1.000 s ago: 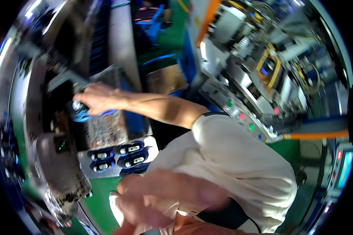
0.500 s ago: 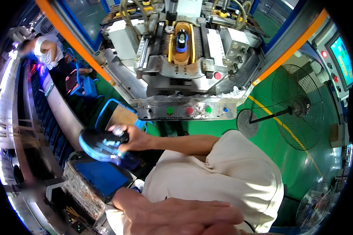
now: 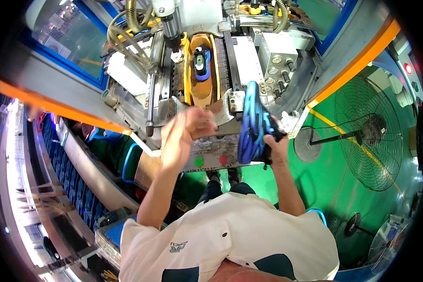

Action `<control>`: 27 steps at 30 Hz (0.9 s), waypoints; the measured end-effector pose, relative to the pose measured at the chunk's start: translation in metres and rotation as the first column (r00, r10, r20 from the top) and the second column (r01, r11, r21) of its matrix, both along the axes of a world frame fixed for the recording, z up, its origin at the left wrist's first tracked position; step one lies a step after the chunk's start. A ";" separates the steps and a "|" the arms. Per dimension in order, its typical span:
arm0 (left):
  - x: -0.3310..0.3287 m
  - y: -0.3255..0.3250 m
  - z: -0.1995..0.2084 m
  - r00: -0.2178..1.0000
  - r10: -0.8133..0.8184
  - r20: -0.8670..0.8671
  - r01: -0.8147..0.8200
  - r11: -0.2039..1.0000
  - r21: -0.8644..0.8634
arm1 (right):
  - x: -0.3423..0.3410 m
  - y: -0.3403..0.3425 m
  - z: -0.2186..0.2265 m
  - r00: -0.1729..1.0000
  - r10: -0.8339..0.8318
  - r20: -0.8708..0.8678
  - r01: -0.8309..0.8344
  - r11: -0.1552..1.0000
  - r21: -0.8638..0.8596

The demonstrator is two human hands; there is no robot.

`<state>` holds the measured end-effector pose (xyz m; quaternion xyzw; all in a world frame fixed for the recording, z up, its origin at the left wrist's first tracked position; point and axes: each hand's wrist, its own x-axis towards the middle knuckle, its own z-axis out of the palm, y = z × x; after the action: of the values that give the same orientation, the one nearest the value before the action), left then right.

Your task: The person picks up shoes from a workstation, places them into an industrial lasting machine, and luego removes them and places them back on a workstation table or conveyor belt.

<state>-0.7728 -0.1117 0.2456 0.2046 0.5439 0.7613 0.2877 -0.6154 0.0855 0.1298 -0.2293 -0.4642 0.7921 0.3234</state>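
Right grip (image 3: 280,149) holds a curved, streaky-blue shoe (image 3: 252,131).

Place: a factory floor, apparently for footwear
Machine: a big metal press-like machine (image 3: 199,16) with round gauges (image 3: 277,59), hoses (image 3: 130,9) and a green button (image 3: 199,161)
Frame: orange-edged posts (image 3: 357,61)
Line: a long curved track (image 3: 63,162) at left
Floor: green floor (image 3: 268,185), yellow stripe (image 3: 323,118)
Air: a large caged fan (image 3: 375,127)
Goods: a blue shoe-like piece (image 3: 251,127)

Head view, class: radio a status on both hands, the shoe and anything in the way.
Right hand holding blue shoe. Left hand blurred, no object visible in it. Cradle occupied by black-and-blue piece.
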 end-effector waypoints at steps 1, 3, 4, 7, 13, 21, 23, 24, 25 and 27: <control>-0.032 0.016 -0.025 0.989 0.111 0.093 -0.109 0.994 -0.022 | 0.007 0.005 0.016 0.996 -0.067 0.064 0.066 0.997 0.030; -0.101 0.049 -0.082 0.974 0.203 0.097 -0.187 0.970 -0.155 | 0.019 0.020 0.011 0.979 -0.195 0.056 0.192 0.980 0.053; -0.132 0.061 -0.112 0.958 0.271 0.094 -0.239 0.935 -0.263 | 0.021 0.019 0.021 0.971 -0.218 0.103 0.214 0.976 0.050; -0.190 0.112 -0.163 0.856 0.302 -0.419 -0.502 0.675 -0.540 | 0.023 0.028 0.038 0.925 -0.340 0.172 0.285 0.918 0.277; -0.242 0.183 -0.192 0.894 0.104 -0.436 -0.440 0.384 -0.811 | -0.025 0.033 0.073 0.846 -0.475 0.244 0.310 0.809 0.499; -0.210 0.095 -0.145 0.772 0.225 0.595 -0.141 0.973 -0.184 | -0.220 0.121 0.089 0.698 -0.406 0.590 -0.094 0.765 0.638; -0.160 0.045 -0.125 0.744 0.133 0.655 -0.103 0.991 -0.085 | -0.293 0.157 0.058 0.595 -0.335 0.730 -0.420 0.645 0.638; -0.136 0.015 -0.122 0.747 0.161 0.645 -0.115 0.987 -0.113 | -0.325 0.139 0.059 0.552 -0.308 0.775 -0.519 0.601 0.608; -0.113 -0.014 -0.117 0.753 0.186 0.631 -0.130 0.982 -0.135 | -0.353 0.114 0.060 0.501 -0.333 0.799 -0.612 0.516 0.599; -0.070 -0.063 -0.088 0.727 0.281 0.626 -0.205 0.960 -0.192 | -0.393 0.101 0.016 0.466 -0.256 0.847 -0.632 0.573 0.522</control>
<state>-0.8424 -0.1749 0.1571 -0.1600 0.4737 0.7847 0.3664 -1.0083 0.1869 0.1456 -0.3610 -0.8828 0.3005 0.0047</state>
